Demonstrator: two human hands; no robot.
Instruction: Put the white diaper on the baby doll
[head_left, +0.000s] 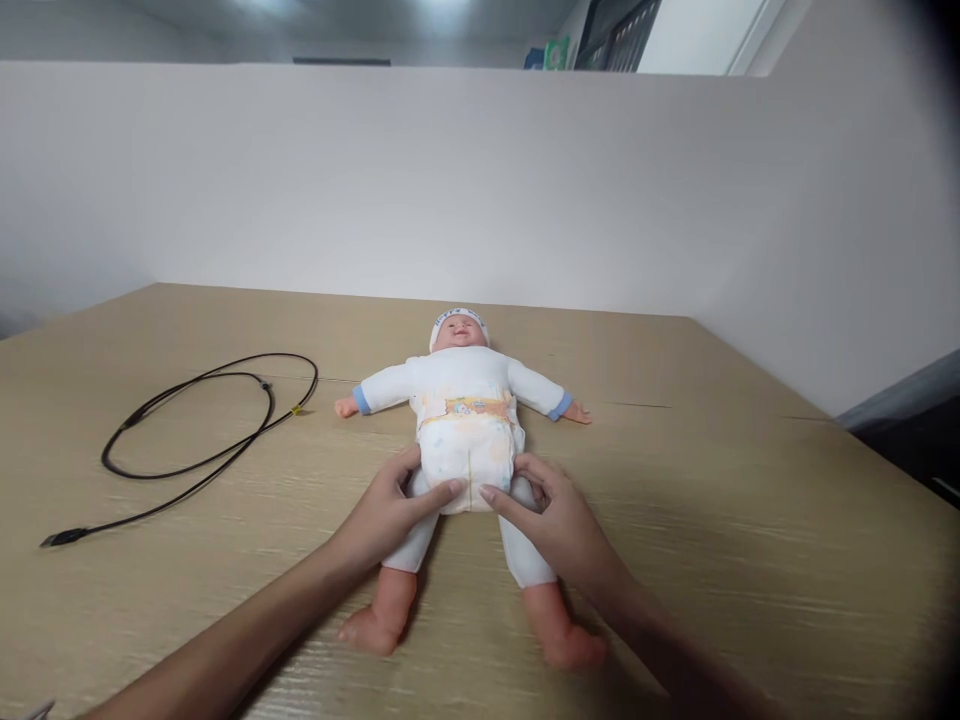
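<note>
A baby doll (465,365) in a white suit with blue cuffs lies on its back, head away from me, arms and legs spread. Around its hips is a white diaper (469,450) with an orange printed strip at the waist. My left hand (397,500) grips the diaper's lower left edge, thumb on the front panel and fingers round the side by the doll's leg. On the other side my right hand (559,510) does the same, its thumb near the diaper's middle line. Some fingertips of both hands are hidden behind the diaper and legs.
A black cable (217,460) lies in loose loops on the left of the wooden table (735,480). Behind the table's far edge stands a pale partition wall (420,180). A dark object (915,430) is beyond the table's right edge.
</note>
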